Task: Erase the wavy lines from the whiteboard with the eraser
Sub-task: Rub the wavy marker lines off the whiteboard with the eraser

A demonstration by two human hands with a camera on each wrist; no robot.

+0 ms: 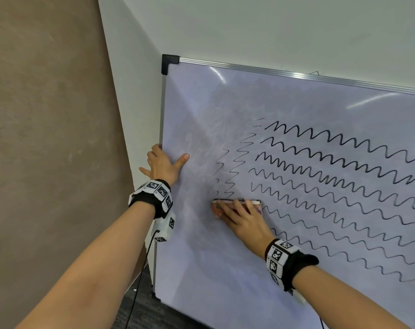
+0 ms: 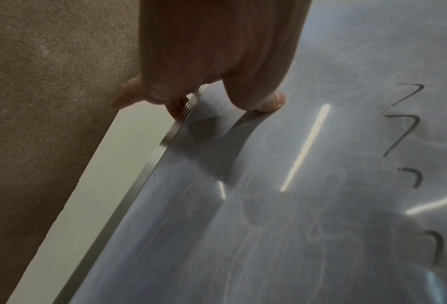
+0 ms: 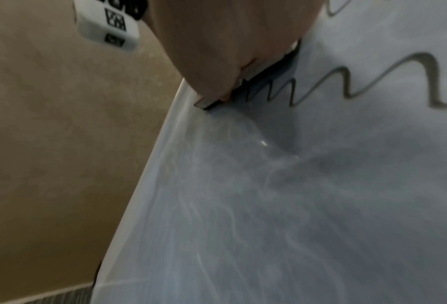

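Observation:
A whiteboard [image 1: 197, 262] leans against the wall, its right part filled with several rows of black wavy lines [image 1: 344, 176]. Fainter vertical zigzag remnants [image 1: 237, 167] stand just above the eraser [image 1: 257, 206]. My right hand [image 1: 239, 217] holds the eraser flat against the board, fingers laid over its back. In the right wrist view the eraser's dark felt edge [image 3: 266, 77] touches the start of a wavy line [image 3: 360, 82]. My left hand [image 1: 162, 162] grips the board's left frame [image 1: 162, 103]. Its thumb [image 2: 269, 102] lies on the board face and its fingers wrap behind the edge.
The board's left part is smeared grey with wiped ink. A brown wall [image 1: 47, 138] stands to the left and a white wall [image 1: 249, 32] behind. Dark carpet [image 1: 142, 312] lies below the board's bottom corner, and a black cable [image 1: 140, 281] hangs from my left wrist.

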